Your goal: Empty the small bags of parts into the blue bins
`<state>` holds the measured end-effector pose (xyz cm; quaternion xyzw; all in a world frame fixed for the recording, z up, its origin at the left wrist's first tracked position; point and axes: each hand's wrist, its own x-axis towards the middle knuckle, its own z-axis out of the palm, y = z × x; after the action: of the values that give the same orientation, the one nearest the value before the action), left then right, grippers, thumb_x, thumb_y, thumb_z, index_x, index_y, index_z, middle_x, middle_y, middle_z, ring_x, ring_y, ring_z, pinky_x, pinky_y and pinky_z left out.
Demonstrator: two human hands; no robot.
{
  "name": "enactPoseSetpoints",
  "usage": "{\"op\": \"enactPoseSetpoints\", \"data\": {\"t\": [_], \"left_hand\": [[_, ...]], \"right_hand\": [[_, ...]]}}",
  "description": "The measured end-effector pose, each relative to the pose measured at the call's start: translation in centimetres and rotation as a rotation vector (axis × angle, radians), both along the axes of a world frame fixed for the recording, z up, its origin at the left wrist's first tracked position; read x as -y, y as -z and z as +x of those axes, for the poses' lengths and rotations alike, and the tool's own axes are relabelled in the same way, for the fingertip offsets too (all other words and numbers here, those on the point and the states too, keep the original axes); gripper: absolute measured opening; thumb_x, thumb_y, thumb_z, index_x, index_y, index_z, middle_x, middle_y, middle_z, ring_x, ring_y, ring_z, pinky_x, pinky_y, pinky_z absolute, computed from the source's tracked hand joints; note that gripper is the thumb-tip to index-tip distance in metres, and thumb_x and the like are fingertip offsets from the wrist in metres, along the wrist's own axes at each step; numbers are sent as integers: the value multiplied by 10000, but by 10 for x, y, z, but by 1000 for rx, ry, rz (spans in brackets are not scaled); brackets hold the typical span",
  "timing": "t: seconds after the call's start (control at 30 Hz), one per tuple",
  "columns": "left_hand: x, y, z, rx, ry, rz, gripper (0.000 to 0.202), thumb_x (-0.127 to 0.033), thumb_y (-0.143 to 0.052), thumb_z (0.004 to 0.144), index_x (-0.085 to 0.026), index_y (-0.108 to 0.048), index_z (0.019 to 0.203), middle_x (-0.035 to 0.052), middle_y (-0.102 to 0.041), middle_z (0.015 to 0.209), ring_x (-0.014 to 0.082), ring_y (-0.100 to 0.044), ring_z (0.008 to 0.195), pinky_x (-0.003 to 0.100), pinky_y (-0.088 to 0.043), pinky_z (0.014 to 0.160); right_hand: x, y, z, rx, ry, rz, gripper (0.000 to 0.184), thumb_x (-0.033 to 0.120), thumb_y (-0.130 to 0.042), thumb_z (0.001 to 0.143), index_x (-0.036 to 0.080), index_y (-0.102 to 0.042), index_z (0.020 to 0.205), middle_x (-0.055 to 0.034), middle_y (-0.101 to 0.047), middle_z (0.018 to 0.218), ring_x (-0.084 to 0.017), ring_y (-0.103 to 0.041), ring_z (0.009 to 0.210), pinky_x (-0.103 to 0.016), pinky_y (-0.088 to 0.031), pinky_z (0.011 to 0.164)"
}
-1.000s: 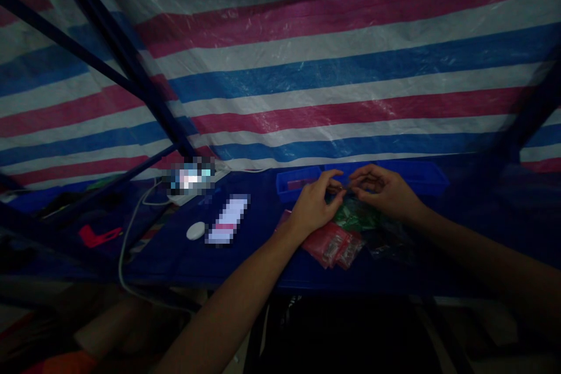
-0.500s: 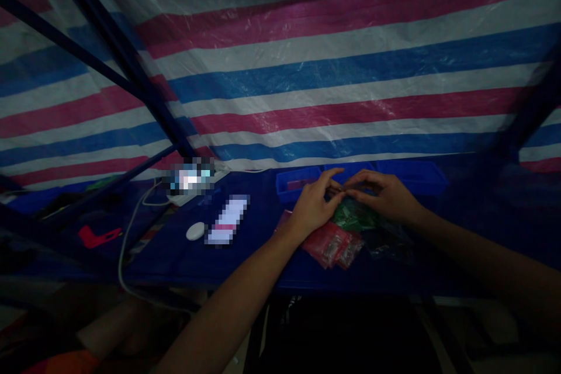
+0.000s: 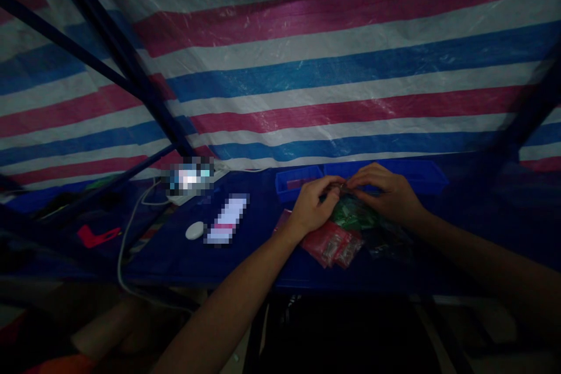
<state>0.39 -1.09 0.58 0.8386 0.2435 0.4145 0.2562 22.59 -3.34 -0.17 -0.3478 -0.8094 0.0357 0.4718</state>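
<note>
My left hand (image 3: 312, 204) and my right hand (image 3: 385, 193) meet fingertip to fingertip above a dark blue table (image 3: 184, 251). Both pinch a tiny part between them that is too small and dim to name. Just below the fingers lies a green plastic bag (image 3: 353, 216). Red plastic bags (image 3: 333, 245) of small parts lie nearer to me, under my left wrist. A dark bag (image 3: 388, 242) sits to the right of them.
Blue trays (image 3: 298, 181) stand along the back edge behind my hands. A white round object (image 3: 195, 230), a pixelated flat item (image 3: 228, 219) and a white cable (image 3: 125, 245) lie at the left. A red tool (image 3: 96, 235) sits far left. A striped tarpaulin (image 3: 333, 70) hangs behind.
Both hands have curled tighter and dropped slightly toward the green bag; the left index finger, raised earlier, is now folded down onto the pinch.
</note>
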Motion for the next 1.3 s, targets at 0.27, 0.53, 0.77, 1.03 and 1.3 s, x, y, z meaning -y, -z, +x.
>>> {"op": "enactPoseSetpoints", "data": {"t": [0.27, 0.53, 0.77, 1.03, 1.3], "left_hand": [[-10, 9, 2, 32, -80, 43, 198, -183, -623, 940, -175, -708, 1118, 76, -772, 1089, 196, -748, 953, 371, -615, 925], [-10, 11, 3, 9, -54, 43, 306, -146, -639, 940, -197, -570, 1234, 50, -777, 1074, 181, -755, 962, 349, -599, 910], [-11, 13, 2, -9, -66, 47, 351, -181, -649, 963, -216, -515, 1285, 42, -780, 1061, 188, -757, 989, 342, -583, 907], [-12, 12, 1, -16, -190, 163, 337, -304, -697, 952, -200, -596, 1256, 81, -743, 1102, 213, -724, 1003, 373, -582, 908], [-4, 9, 2, -65, 2, 123, 446, -301, -520, 1050, -207, -503, 1486, 85, -754, 1187, 202, -734, 1037, 363, -585, 956]], "right_hand": [[-2, 6, 1, 31, -69, -82, 224, 321, -698, 925, 316, -728, 1147, -55, -752, 1167, -300, -640, 1215, -534, -531, 1044], [-3, 7, 1, -81, 88, -100, 204, 337, -701, 934, 265, -715, 1125, -81, -740, 1045, -264, -711, 948, -440, -590, 843], [-5, 7, 3, -28, -16, -100, 169, 302, -681, 952, 297, -768, 1097, -34, -783, 1090, -250, -734, 1023, -426, -579, 919], [-2, 4, 2, -119, 109, -84, 133, 322, -731, 916, 268, -768, 1032, -46, -771, 993, -250, -731, 924, -414, -580, 835], [-2, 5, 4, -49, 190, 86, 138, 293, -717, 932, 278, -764, 1061, -56, -763, 1004, -267, -699, 964, -427, -575, 829]]}}
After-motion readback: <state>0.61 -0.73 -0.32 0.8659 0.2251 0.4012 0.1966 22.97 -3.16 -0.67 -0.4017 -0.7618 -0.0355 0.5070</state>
